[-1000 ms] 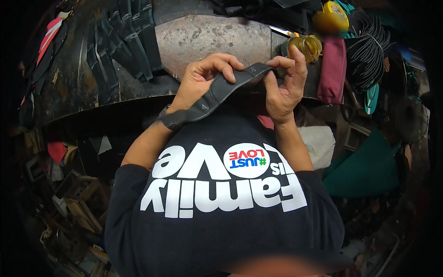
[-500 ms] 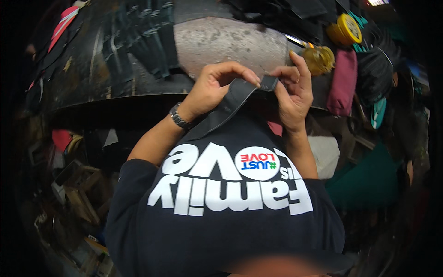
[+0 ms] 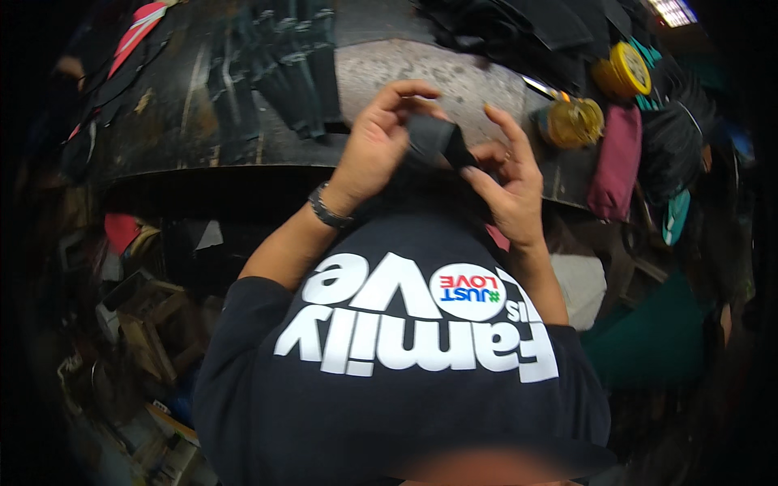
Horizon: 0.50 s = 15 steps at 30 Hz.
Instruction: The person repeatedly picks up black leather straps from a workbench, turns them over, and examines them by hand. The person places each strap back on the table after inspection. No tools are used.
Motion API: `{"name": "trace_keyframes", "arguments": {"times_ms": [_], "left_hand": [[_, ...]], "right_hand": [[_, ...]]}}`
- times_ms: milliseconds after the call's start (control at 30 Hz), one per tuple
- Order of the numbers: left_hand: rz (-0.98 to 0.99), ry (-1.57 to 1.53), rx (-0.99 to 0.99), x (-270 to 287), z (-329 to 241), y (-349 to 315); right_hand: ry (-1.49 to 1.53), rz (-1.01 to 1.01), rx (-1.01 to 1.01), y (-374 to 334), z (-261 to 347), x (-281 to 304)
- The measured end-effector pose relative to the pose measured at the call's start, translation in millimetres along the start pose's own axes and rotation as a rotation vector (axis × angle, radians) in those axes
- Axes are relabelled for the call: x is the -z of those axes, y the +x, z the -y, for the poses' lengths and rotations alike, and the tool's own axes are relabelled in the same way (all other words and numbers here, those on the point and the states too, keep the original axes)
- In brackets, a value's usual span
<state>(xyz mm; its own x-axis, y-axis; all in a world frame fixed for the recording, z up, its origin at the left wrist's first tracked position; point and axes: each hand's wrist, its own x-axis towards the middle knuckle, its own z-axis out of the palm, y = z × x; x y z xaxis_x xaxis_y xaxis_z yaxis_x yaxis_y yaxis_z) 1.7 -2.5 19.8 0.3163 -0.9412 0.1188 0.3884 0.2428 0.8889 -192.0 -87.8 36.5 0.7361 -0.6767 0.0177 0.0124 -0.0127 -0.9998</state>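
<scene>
A dark grey-black strip of leather-like material (image 3: 429,139) is bent into a curve between my two hands, above the near edge of the workbench. My left hand (image 3: 377,146) has its fingers curled at the strip's left side, with the thumb against it. On the other side, my right hand (image 3: 515,182) pinches the strip's end between thumb and a bent finger, while its index finger points up. The strip's lower part blends into my black shirt and cannot be made out.
Under the hands' far side lies a pale stone slab (image 3: 405,69) on the dark workbench (image 3: 182,121). Black strips (image 3: 300,73) lie to its left. To the right stand an open glass jar (image 3: 571,123), a yellow-lidded tub (image 3: 624,71), a maroon bundle (image 3: 616,166) and bundled black strips (image 3: 668,138).
The strip has turned and curled: its long tail no longer hangs down toward my shirt. My left hand has opened slightly and shifted upward. The whole view has shifted a little.
</scene>
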Motion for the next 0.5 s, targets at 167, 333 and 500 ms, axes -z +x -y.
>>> {"name": "trace_keyframes", "arguments": {"times_ms": [167, 333, 500], "left_hand": [[0.411, 0.394, -0.423, 3, -29, 5], [-0.051, 0.009, -0.251, 21, -39, 23], [-0.304, 0.211, -0.224, 81, -51, 77]], "right_hand": [[0.226, 0.042, -0.040, 5, 10, -10], [0.235, 0.149, -0.051, 22, 12, -19], [0.182, 0.161, -0.028, 47, 3, -35]]}}
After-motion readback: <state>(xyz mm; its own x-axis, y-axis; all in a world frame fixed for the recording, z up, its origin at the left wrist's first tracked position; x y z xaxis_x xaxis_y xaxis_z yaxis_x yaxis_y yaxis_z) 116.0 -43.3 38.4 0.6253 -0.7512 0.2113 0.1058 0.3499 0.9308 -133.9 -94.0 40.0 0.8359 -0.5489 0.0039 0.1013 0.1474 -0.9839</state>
